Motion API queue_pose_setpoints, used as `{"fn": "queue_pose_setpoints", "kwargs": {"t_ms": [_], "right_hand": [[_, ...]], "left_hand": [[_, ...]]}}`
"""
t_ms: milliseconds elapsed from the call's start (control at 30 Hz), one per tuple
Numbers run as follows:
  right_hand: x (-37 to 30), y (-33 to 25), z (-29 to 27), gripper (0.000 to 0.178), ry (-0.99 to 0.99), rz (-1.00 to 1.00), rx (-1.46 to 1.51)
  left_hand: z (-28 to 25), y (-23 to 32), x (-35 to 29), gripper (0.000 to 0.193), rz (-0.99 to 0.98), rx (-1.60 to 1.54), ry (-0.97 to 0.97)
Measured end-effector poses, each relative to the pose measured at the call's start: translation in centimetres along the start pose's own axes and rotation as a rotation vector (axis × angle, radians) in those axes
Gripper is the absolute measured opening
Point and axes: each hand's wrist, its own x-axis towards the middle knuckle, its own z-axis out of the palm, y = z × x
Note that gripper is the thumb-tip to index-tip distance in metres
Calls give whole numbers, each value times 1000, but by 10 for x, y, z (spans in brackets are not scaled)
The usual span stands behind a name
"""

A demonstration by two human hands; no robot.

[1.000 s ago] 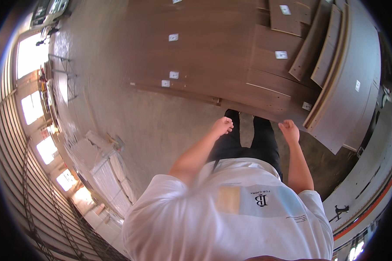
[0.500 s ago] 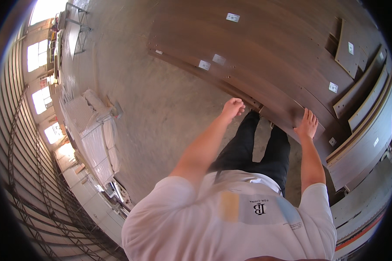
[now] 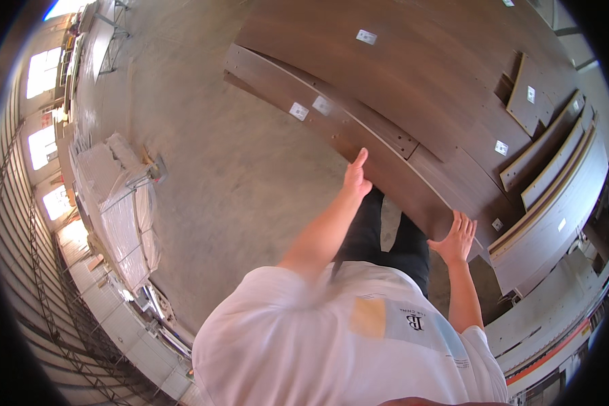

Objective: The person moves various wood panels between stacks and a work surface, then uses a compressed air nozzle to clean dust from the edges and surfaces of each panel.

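Note:
A long dark brown wooden board (image 3: 406, 186), with two labels towards its left end, is raised and tilted in front of my legs. My left hand (image 3: 357, 177) grips its near edge, thumb up on the face and the fingers hidden underneath. At the right end my right hand (image 3: 457, 237) spans the board, its fingers over the far edge and its thumb apart near the close edge. Behind the raised board lies a stack of wide brown panels (image 3: 413, 61), some with small drilled holes and white labels.
Curved, narrower boards (image 3: 545, 159) lean in layers at the right, beside a smaller offcut panel (image 3: 521, 95). A plastic-wrapped pile (image 3: 115, 210) stands on the grey concrete floor (image 3: 196, 169) to the left. A long pale machine bed (image 3: 548, 298) runs along the lower right.
The long board has come up off the stack and tilted, opening a gap behind it. My left hand has gone from a loose curl beside the board to gripping its edge.

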Motion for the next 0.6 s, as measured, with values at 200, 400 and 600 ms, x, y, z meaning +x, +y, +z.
{"fn": "queue_pose_setpoints", "kwargs": {"t_ms": [200, 400, 600], "right_hand": [[-29, -14, -43, 95, -268, 6, 248], [-56, -38, -82, 69, -117, -75, 257], [-93, -58, -51, 75, 272, -186, 134]], "left_hand": [[-5, 27, -45, 53, 67, 96, 25], [-3, 41, -58, 75, 37, 193, -59], [26, 48, -69, 87, -3, 40, -92]]}}
